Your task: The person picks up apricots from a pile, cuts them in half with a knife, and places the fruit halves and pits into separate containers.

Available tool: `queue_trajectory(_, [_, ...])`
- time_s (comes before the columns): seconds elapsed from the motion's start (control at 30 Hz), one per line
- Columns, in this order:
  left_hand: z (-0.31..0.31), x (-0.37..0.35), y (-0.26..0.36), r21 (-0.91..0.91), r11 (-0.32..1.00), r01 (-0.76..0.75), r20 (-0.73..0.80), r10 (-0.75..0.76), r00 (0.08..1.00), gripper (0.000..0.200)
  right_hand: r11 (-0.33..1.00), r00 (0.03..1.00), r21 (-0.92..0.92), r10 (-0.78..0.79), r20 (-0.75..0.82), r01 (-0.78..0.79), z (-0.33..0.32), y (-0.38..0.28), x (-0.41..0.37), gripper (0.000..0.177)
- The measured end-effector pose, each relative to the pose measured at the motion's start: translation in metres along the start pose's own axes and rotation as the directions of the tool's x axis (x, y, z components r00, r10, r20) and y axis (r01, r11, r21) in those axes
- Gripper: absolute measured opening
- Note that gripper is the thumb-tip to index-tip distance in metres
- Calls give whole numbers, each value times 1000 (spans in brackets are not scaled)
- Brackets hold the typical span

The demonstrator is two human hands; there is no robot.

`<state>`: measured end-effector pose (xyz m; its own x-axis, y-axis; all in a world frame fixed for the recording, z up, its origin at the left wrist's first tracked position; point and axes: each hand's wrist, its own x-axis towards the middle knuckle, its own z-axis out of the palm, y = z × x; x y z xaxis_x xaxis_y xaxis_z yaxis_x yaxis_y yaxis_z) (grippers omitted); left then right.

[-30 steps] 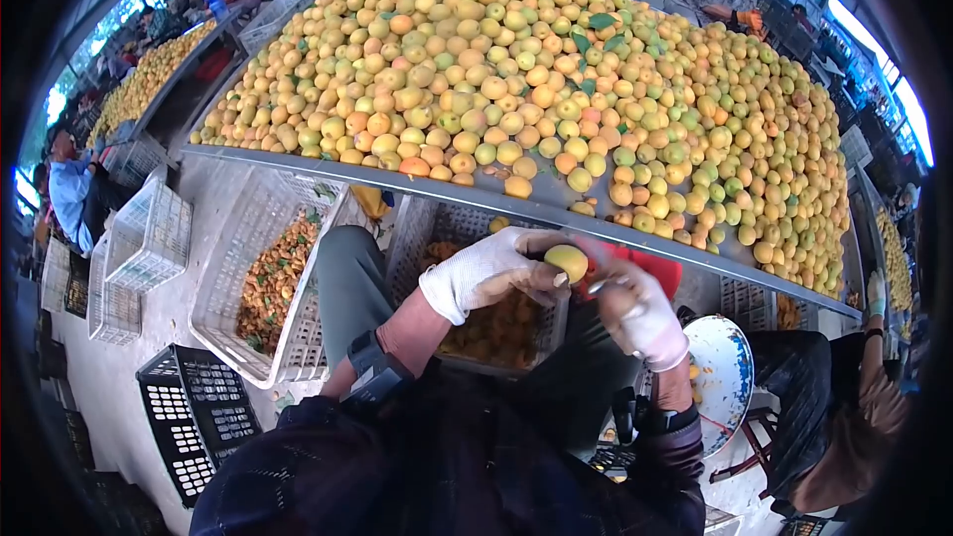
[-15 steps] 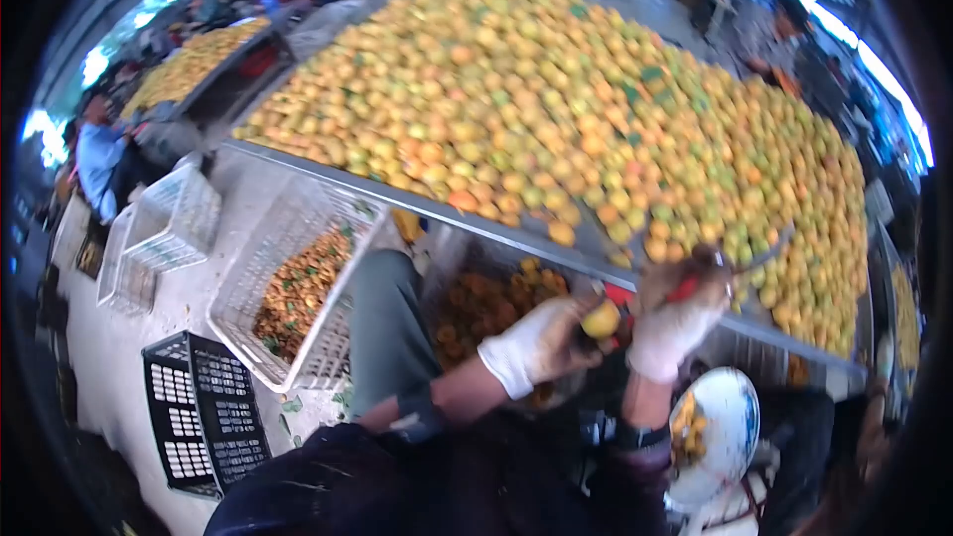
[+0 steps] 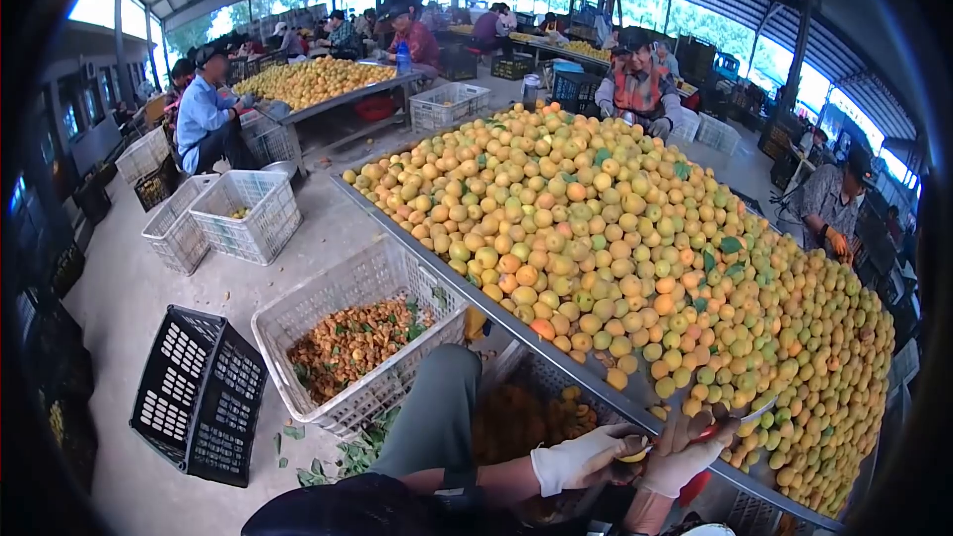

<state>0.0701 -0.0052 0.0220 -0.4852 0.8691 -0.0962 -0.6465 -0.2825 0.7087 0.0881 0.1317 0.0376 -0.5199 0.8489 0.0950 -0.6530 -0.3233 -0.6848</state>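
Near the lower edge, my left hand (image 3: 586, 459) in a white glove is closed on a yellow fruit (image 3: 633, 456), only partly visible between its fingers. Right beside it, my right hand (image 3: 687, 449), also gloved, grips a knife (image 3: 759, 410) with a red handle; its curved blade points right over the fruit. Both hands are at the near metal edge of the table (image 3: 556, 337). A large heap of yellow-orange fruit (image 3: 615, 238) covers the tabletop.
Left of my knee stands a white crate (image 3: 288, 387) holding brown-orange scraps and leaves. A black crate (image 3: 199, 387) stands tilted on the floor, with white crates (image 3: 248, 213) behind. Co-workers (image 3: 640, 89) sit around this table and another fruit table (image 3: 318, 104). A dark orange pile (image 3: 516, 417) lies below the edge.
The head view has tilted up, so more of the shed and people shows and my hands appear lower. My hands are now closer together, with the fruit and knife still held.
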Motion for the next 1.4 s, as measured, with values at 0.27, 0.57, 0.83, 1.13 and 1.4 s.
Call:
queue_trajectory(0.27, [-26, 17, -19, 60, 997, -43, 16, 42, 999, 43, 989, 978, 3, 144, 148, -146, -17, 14, 1, 36])
queue_trajectory(0.57, [-27, 34, 19, 151, 988, 26, -546, 62, 835, 37, 757, 902, -652, 251, 353, 45, -26, 53, -9, 13])
queue_trajectory(0.83, [-49, 34, -1, -226, 971, 72, -386, -157, 909, 44, 985, 984, -91, 152, 91, -143, 17, 9, -9, 20])
queue_trajectory(1.13, [-14, 32, -28, -333, 943, -27, -410, -119, 904, 35, 672, 892, -600, -414, 180, 433, 24, 23, -9, 22])
queue_trajectory(1.4, [-2, 24, -32, -213, 976, 48, -423, -136, 896, 23, 86, 880, -882, -160, 446, 463, -22, 16, -3, 27])
